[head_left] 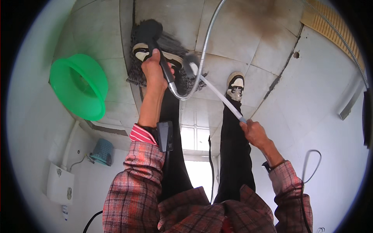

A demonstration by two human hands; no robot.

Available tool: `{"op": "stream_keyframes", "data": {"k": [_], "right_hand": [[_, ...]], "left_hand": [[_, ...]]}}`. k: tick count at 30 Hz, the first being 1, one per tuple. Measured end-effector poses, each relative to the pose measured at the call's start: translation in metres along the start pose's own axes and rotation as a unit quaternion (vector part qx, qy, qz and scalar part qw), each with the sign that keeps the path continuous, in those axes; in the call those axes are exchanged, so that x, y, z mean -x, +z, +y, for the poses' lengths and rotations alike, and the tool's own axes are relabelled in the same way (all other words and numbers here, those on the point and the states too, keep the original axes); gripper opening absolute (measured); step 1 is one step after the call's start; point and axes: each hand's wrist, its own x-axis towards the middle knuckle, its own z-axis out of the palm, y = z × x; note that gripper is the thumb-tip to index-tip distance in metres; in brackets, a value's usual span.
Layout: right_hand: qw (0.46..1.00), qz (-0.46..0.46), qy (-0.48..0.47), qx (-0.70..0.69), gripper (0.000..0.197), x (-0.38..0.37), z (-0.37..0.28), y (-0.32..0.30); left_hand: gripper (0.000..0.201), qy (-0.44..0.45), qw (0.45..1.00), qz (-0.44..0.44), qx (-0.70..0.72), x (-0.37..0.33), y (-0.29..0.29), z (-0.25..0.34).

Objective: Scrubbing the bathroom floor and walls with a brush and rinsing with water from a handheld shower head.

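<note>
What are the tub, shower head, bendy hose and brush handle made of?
Tub: probably smooth plastic, bright green all over with a soft shine.
Shower head: maybe plastic with a dull finish; it's black with little shine.
Hose: likely shiny metal, silvery with fine ridges.
Brush handle: perhaps plastic, smooth and white.

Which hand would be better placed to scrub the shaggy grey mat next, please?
Probably the right hand: it grips the brush, whose blurred head appears over the mat. The left hand is occupied holding the shower head.
</note>
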Motion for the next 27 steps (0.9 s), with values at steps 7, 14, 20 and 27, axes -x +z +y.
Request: {"op": "stream_keyframes", "data": {"k": [7, 14, 20, 27], "right_hand": [[0.996, 0.042, -0.075, -0.032, 0.04, -0.039, -0.037, 0.034], [0.989, 0.04, -0.029, -0.138, 0.032, 0.006, -0.014, 0.052], [0.971, 0.012, 0.014, -0.239, 0.036, -0.024, -0.083, 0.064], [0.991, 0.052, -0.062, -0.107, 0.04, 0.012, -0.013, 0.062]], "left_hand": [[0.033, -0.021, 0.999, 0.002, -0.023, 0.007, 0.012, -0.024], [0.032, 0.014, 0.996, 0.01, -0.092, 0.012, 0.008, -0.02], [0.034, 0.025, 0.995, 0.001, -0.102, 0.01, 0.015, -0.021], [0.032, 0.032, 0.997, -0.034, -0.062, 0.012, 0.03, -0.013]]}}
